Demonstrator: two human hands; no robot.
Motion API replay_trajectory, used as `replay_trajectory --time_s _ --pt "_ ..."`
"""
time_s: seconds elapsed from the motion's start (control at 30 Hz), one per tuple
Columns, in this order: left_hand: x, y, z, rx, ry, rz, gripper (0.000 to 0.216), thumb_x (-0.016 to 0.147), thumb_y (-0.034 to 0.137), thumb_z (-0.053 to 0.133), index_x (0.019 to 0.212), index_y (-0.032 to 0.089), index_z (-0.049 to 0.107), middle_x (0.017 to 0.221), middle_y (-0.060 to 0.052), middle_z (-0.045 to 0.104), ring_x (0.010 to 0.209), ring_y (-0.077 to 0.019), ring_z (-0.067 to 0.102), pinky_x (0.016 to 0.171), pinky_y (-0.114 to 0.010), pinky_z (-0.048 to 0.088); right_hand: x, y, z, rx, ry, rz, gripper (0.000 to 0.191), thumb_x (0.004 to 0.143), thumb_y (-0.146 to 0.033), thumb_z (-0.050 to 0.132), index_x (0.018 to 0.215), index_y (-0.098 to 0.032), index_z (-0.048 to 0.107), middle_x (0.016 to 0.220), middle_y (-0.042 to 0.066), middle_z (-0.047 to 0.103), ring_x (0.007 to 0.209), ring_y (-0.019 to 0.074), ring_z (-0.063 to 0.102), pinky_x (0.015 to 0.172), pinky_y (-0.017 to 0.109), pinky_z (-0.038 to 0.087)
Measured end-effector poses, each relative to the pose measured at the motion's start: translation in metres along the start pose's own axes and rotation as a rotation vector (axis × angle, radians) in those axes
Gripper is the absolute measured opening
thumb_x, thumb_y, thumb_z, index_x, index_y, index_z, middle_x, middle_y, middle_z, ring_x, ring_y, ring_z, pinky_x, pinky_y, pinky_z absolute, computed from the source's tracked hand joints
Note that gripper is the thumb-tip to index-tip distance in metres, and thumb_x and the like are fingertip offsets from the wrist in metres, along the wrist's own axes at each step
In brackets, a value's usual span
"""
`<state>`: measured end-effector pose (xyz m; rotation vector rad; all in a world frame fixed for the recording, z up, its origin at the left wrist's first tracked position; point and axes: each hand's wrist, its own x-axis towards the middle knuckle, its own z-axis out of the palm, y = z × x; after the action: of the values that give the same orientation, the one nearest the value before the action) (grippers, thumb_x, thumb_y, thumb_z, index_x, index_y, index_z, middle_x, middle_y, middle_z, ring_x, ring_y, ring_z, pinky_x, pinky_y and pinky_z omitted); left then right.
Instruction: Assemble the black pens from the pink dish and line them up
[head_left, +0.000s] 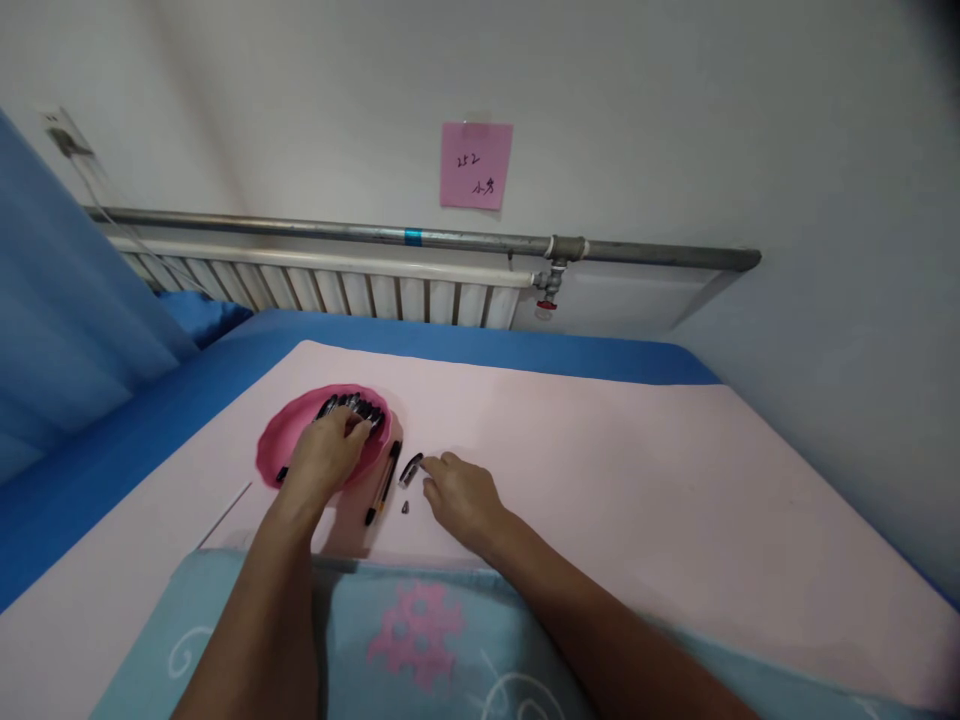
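My left hand reaches into a pink scalloped bowl, thumb and fingers closed over a cluster of shiny black pieces. Whatever lies between its fingertips is hidden. My right hand rests on the pink sheet, index finger stretched out and thumb apart from it. That fingertip touches the upper end of a small black-and-silver piece, whose kind I cannot make out. Below it lies a tiny dark cone-shaped piece. Two slim black-and-orange pens lie side by side between the bowl and my right hand.
A thin white stick lies left of the bowl. The pink sheet covers a blue surface; a patterned teal cloth is in front. Behind are a radiator, metal pipe and red-handled valve. A blue curtain hangs left.
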<state>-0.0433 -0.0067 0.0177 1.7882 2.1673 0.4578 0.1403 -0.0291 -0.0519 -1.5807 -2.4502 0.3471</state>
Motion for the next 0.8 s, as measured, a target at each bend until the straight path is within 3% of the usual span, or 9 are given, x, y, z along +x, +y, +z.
replay_trajectory --time_s 0.8 --pt "-0.0036 0.0063 0.0007 -0.004 0.021 0.013 0.032 0.079 0.036 0.04 0.089 0.016 0.063 0.073 -0.007 0.067 0.069 -0.0209 0.061 0.063 -0.029 0.041 0.0048 -0.0056 0.0028 -0.038 0.015 -0.024 0.029 0.09 -0.039 0.032 0.108 -0.031 0.054 0.092 0.003 0.057 0.079 0.0168 0.057 0.06 0.025 0.036"
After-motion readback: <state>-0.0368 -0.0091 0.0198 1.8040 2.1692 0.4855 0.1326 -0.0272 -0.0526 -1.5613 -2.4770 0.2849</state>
